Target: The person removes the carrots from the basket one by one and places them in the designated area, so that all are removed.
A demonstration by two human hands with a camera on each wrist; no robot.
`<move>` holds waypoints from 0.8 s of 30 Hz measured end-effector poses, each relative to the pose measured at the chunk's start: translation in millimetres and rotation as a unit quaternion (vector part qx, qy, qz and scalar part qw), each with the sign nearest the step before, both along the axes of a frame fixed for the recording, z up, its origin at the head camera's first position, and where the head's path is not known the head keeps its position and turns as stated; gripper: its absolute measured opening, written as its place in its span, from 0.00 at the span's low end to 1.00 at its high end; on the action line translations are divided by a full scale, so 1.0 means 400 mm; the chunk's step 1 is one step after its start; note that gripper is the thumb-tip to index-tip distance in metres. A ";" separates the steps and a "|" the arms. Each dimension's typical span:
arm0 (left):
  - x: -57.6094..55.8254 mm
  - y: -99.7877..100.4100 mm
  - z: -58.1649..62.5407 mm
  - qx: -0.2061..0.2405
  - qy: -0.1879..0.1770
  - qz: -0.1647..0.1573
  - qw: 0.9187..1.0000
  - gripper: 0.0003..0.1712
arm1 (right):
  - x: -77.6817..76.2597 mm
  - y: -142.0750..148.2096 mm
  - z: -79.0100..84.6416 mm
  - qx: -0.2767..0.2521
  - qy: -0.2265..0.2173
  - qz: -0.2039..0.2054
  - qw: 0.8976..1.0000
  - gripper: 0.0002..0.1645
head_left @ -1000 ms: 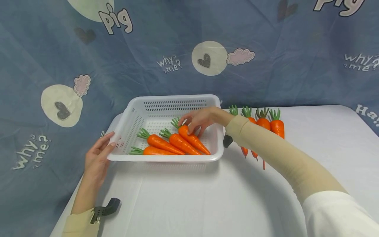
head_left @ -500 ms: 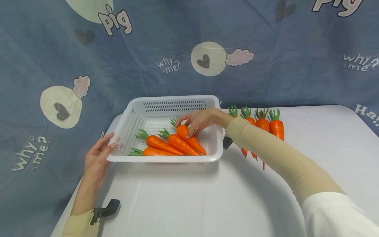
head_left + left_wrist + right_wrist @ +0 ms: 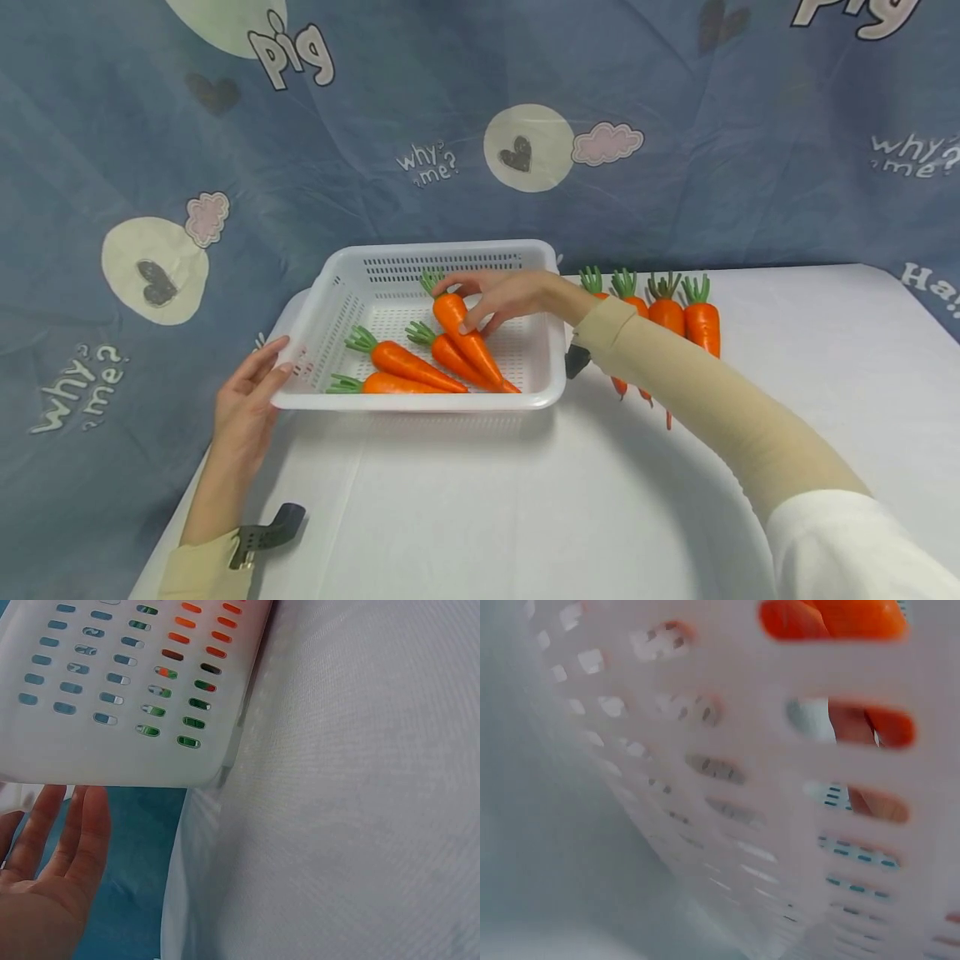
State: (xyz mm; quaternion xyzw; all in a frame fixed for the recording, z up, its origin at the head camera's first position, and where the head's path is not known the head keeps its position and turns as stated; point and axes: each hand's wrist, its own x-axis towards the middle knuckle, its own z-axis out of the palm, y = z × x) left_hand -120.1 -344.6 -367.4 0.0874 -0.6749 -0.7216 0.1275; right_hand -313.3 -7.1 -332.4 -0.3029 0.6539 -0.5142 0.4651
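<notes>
In the head view my right hand (image 3: 498,297) grips an orange carrot (image 3: 471,337) with green stalks, fingers and thumb on its upper part. The carrot tilts inside a white plastic basket (image 3: 420,402), its lower end over another carrot (image 3: 448,354). Two more carrots (image 3: 408,364) lie to their left. My left hand (image 3: 247,408) touches the basket's left rim, fingers nearly straight. In the left wrist view the left hand's fingers (image 3: 75,840) reach the basket wall (image 3: 112,757). Through slots in the right wrist view, parts of the right hand and orange carrot (image 3: 862,619) show.
Several carrots (image 3: 702,323) lie side by side on the white tablecloth (image 3: 465,508) right of the basket, partly hidden by the right forearm. A blue printed cloth (image 3: 337,192) hangs behind. A black strap device (image 3: 273,529) is on the left wrist.
My right hand has raised the carrot a little and shifted it left, so it now overlaps the neighbouring carrot. The left hand and basket have stayed in place.
</notes>
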 end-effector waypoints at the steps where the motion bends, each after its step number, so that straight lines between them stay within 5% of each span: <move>1: 0.000 0.000 0.000 0.000 -0.001 0.000 1.000 0.29 | 0.000 0.000 -0.001 -0.003 -0.001 -0.003 1.000 0.39; 11: -0.001 0.002 0.002 0.001 0.000 0.001 1.000 0.29 | 0.004 0.001 -0.003 -0.063 0.039 -0.015 0.997 0.41; 19: -0.003 0.002 -0.001 0.002 -0.001 0.006 1.000 0.28 | 0.014 0.002 0.002 -0.141 0.087 -0.146 0.975 0.39; 24: -0.002 0.003 -0.001 -0.005 -0.002 0.007 1.000 0.29 | 0.017 0.006 0.009 -0.176 0.078 -0.178 0.965 0.39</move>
